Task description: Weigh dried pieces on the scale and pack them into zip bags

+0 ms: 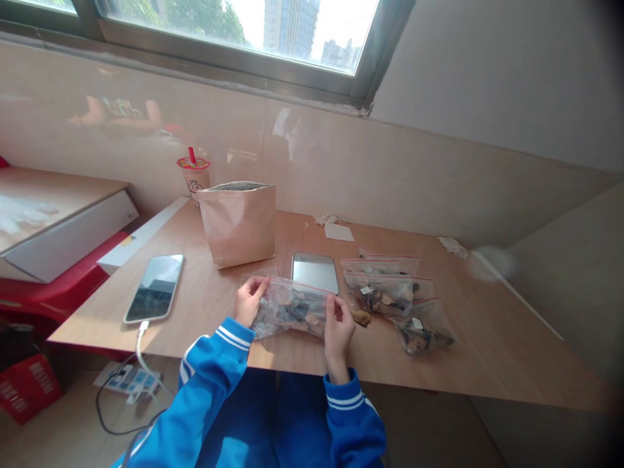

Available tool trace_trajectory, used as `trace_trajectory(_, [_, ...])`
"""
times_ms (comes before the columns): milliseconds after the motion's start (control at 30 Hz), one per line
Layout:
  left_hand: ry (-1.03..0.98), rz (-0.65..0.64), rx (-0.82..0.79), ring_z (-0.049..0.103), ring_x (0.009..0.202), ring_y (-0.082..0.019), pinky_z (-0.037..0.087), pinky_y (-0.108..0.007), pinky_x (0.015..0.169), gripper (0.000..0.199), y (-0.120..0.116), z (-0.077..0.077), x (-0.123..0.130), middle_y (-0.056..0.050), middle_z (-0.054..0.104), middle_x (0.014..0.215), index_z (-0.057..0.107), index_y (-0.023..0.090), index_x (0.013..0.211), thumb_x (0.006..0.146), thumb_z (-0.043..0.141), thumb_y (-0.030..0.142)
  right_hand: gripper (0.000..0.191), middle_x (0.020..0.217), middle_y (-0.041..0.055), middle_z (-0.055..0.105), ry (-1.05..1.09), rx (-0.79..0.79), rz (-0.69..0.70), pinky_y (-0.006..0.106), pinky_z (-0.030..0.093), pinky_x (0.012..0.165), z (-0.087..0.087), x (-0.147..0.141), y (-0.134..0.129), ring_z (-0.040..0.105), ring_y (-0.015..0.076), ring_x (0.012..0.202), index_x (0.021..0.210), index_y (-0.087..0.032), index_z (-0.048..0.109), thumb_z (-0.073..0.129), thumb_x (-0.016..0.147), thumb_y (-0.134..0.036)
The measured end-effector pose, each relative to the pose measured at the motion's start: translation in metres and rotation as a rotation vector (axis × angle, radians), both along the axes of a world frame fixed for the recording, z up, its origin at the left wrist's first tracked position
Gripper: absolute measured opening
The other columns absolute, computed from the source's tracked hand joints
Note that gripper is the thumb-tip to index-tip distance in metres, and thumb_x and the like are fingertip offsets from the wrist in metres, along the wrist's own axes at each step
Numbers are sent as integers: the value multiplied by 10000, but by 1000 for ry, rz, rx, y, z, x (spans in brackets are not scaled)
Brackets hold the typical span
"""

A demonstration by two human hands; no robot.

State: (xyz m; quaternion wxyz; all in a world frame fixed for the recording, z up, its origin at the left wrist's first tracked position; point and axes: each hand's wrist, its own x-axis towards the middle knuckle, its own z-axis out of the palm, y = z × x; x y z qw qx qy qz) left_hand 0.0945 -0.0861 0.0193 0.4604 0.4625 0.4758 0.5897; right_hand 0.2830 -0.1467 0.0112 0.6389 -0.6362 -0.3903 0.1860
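My left hand (250,301) pinches the upper left corner of a clear zip bag (297,313), and my right hand (338,328) pinches its upper right corner. Dark and tan dried pieces lie inside this bag, which is held near the table's front edge. Just behind it sits a small flat scale (316,272), partly hidden by the bag. To the right of my right hand are several filled zip bags (383,289), some with small white labels. One loose dried piece (361,317) lies between them and my hand.
A brown stand-up pouch (238,224) stands open at the back left, before a drink cup (194,175). A phone (156,289) with a white cable (141,341) lies on the left of the table (497,338). White paper (338,232) rests near the wall.
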Motion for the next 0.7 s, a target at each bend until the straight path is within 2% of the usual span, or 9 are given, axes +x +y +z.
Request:
trace_trajectory(167, [-5, -48, 37, 599, 607, -140, 501, -260, 618, 421, -4, 5, 1, -39, 679, 695, 650, 148, 756, 711, 692, 565, 426, 814, 87, 707, 77, 12, -25, 316, 514, 685, -1, 1, 1, 653, 199, 724, 907, -140, 665, 598, 815, -551])
trace_trajectory(333, [14, -56, 48, 607, 621, -146, 518, -271, 636, 387, -6, 8, 3, -38, 681, 699, 661, 153, 747, 690, 716, 532, 448, 798, 78, 687, 82, 2, -31, 298, 489, 644, 1, 1, -1, 600, 169, 659, 892, -139, 650, 554, 831, -571])
trace_trajectory(467, [14, -39, 49, 588, 604, -136, 507, -260, 618, 367, -6, 6, 3, -30, 662, 678, 650, 151, 722, 686, 718, 510, 438, 793, 59, 668, 66, 17, -1, 282, 479, 634, 3, 0, -3, 558, 140, 618, 878, -147, 634, 503, 868, -565])
trace_trajectory(700, [65, -10, 61, 567, 595, -124, 472, -234, 590, 301, -6, -1, 2, -5, 620, 644, 639, 163, 698, 723, 704, 456, 430, 797, 66, 671, 102, 42, -4, 267, 465, 556, 4, 1, -2, 539, 129, 568, 944, -144, 626, 541, 853, -555])
